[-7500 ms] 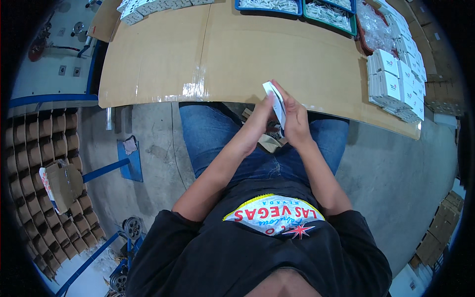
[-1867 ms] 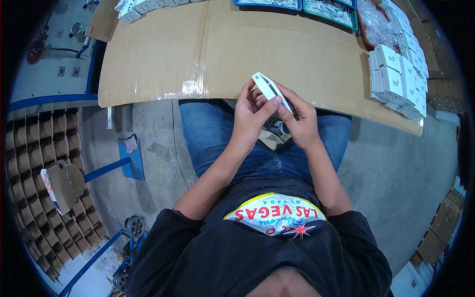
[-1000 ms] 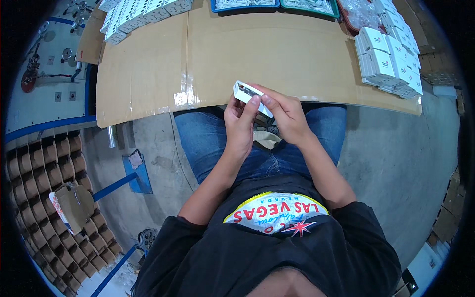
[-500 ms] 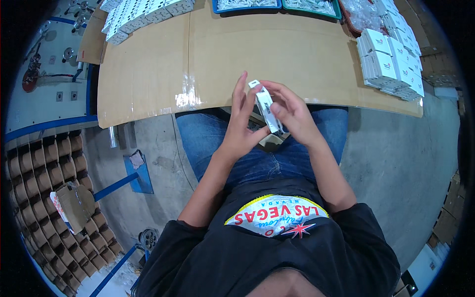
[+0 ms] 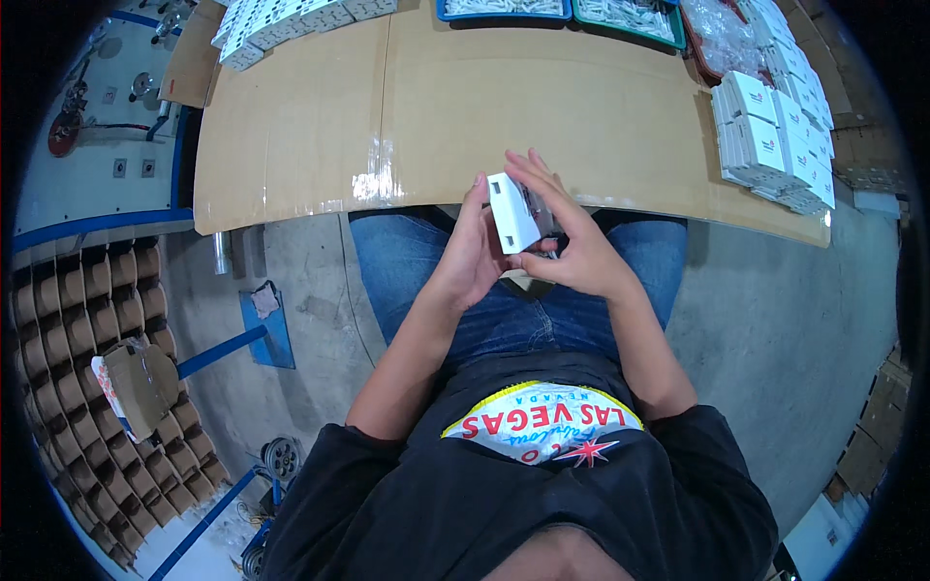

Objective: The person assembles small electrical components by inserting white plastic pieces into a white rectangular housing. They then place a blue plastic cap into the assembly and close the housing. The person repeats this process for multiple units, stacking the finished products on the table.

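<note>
Two hands clamp white box (image 5: 511,211) | long axis upright, tilted left

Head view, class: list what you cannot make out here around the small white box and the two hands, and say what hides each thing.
- Small white box: its far side and contents, hidden by the box itself and the right hand.
- Left hand: its palm, turned away behind the box.
- Blue tray and green tray: cut off by the top edge, contents too small.
- Stacked white boxes: markings too small and bent by the fisheye rim.
</note>
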Tool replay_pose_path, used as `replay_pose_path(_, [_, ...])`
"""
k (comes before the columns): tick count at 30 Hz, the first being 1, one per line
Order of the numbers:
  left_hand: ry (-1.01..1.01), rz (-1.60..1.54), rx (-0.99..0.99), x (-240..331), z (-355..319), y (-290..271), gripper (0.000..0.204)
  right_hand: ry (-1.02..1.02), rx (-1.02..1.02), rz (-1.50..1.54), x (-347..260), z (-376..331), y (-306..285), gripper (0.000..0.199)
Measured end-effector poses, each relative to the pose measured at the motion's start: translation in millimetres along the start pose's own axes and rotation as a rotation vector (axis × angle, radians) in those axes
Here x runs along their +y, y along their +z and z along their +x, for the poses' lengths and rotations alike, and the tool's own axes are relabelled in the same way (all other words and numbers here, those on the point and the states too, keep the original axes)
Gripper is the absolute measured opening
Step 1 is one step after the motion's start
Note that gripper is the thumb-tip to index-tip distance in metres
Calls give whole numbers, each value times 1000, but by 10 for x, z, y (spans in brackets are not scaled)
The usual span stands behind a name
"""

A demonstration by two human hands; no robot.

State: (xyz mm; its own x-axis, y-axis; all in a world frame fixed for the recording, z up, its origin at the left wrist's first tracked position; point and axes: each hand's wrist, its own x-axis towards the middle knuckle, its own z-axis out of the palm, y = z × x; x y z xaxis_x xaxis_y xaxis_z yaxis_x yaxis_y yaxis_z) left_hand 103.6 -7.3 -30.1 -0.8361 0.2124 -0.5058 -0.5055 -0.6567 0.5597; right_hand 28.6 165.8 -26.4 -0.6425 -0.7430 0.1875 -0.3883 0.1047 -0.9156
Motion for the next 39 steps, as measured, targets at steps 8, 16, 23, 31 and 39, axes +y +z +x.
replay_pose_path(8, [239, -50, 115, -224, 115, 16, 57, 177, 163, 343, 80, -31, 160, 57])
replay_pose_path(16, [170, 3, 238, -182, 112, 197, 54, 68, 61, 51, 159, -68, 115, 60])
replay_pose_path(23, [298, -103, 326, -370, 261, 144, 51, -100, 200, -310, 186, -89, 316, 49])
replay_pose_path(31, [355, -145, 410, -489, 353, 59, 52, -142, 233, -416, 244, -71, 420, 45])
replay_pose_path(39, [295, -174, 397, -444, 288, 80, 50, -100, 185, -335, 227, -90, 372, 42])
